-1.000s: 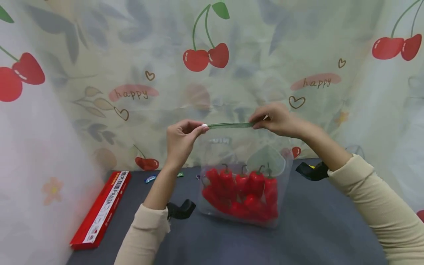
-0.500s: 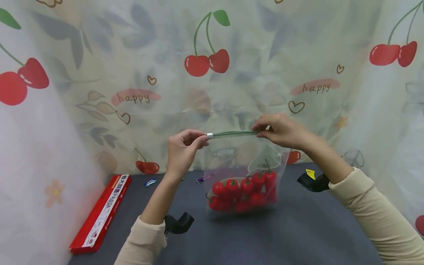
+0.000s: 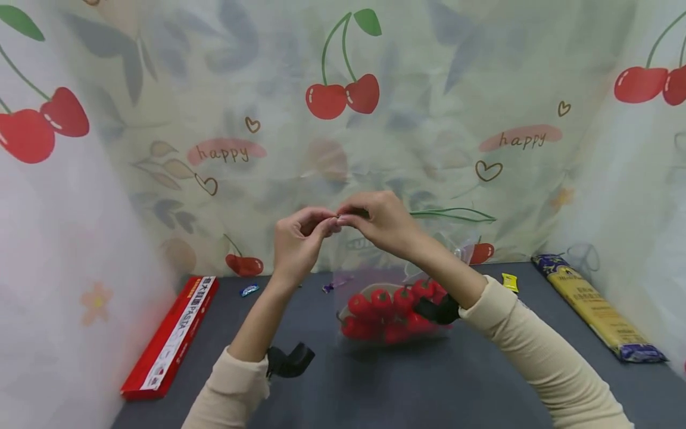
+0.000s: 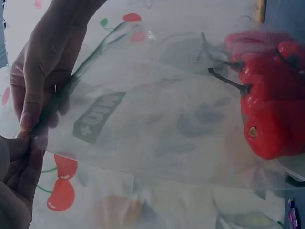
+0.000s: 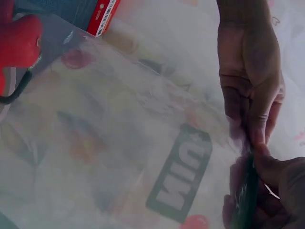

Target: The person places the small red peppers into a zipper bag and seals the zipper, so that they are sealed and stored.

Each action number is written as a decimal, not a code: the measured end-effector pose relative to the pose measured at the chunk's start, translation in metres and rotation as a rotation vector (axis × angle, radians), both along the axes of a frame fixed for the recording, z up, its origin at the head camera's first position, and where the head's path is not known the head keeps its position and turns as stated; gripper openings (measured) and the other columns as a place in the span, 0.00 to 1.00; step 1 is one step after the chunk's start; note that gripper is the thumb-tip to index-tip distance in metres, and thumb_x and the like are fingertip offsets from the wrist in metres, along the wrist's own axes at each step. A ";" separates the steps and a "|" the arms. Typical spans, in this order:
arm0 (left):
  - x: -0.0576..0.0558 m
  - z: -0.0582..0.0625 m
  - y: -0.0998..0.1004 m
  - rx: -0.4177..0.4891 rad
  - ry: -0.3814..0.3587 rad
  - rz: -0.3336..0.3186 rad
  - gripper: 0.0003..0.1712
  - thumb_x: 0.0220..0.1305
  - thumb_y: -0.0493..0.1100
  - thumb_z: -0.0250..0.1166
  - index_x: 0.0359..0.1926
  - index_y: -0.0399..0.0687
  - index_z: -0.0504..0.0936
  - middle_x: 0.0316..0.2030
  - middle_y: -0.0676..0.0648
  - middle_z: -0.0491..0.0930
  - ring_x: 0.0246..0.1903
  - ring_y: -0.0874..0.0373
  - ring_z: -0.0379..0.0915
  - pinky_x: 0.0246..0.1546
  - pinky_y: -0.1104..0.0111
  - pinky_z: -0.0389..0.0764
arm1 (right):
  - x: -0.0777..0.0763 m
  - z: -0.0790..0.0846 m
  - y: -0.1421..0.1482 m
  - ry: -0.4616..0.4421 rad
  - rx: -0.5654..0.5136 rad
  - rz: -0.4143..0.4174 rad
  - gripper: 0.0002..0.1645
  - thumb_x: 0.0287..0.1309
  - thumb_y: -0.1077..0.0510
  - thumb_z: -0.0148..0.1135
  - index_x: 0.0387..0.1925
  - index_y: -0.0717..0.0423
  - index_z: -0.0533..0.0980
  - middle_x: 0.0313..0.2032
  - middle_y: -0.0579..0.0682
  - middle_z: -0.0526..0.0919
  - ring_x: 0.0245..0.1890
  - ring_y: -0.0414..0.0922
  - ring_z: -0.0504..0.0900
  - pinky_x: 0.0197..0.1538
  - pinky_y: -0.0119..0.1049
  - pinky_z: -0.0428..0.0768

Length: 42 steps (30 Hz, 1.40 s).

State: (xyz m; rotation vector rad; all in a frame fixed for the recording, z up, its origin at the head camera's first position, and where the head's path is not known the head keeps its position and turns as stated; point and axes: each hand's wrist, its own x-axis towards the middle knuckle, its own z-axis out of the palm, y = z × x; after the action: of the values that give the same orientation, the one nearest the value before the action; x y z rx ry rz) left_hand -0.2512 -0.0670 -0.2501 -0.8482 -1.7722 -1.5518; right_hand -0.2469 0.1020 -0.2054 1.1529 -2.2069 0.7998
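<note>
A clear zip bag [image 4: 157, 119] with a green zip strip [image 3: 452, 215] hangs upright in the head view. Red peppers [image 3: 382, 301] with dark stems fill its lower part, close to the tabletop. At the strip's left end, my left hand [image 3: 297, 244] pinches the bag's top corner between thumb and fingers. My right hand [image 3: 383, 223] pinches the same end, its fingertips meeting the left ones. The strip's right part bows open in a loop, held by neither hand. Fingers hide the slider. In the right wrist view, the strip runs along the right fingers [image 5: 238, 174].
On the dark table [image 3: 268, 393] a long red pasta box [image 3: 171, 339] lies at the left. A yellow and purple packet [image 3: 600, 310] lies at the right. Small wrapped sweets, blue [image 3: 249, 290], purple [image 3: 328, 288] and yellow [image 3: 510, 281], lie near the back edge.
My right hand has let go of the strip's right end and moved left to my left hand. The strip's right part has spread apart. Earlier, the bag dropped slightly.
</note>
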 end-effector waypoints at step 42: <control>-0.003 -0.053 -0.057 0.174 -0.138 -0.101 0.16 0.67 0.37 0.51 0.49 0.28 0.76 0.42 0.43 0.83 0.41 0.59 0.81 0.40 0.69 0.81 | -0.004 0.026 0.058 -0.111 0.173 -0.245 0.10 0.55 0.64 0.60 0.39 0.61 0.81 0.30 0.55 0.85 0.26 0.42 0.83 0.28 0.29 0.77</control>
State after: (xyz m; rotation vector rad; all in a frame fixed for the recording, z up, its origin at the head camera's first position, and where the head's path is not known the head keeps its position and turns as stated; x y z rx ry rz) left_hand -0.2546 -0.1243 -0.3028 -0.7723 -1.6811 -1.8404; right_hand -0.2506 0.1599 -0.1794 0.9085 -2.4904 0.5922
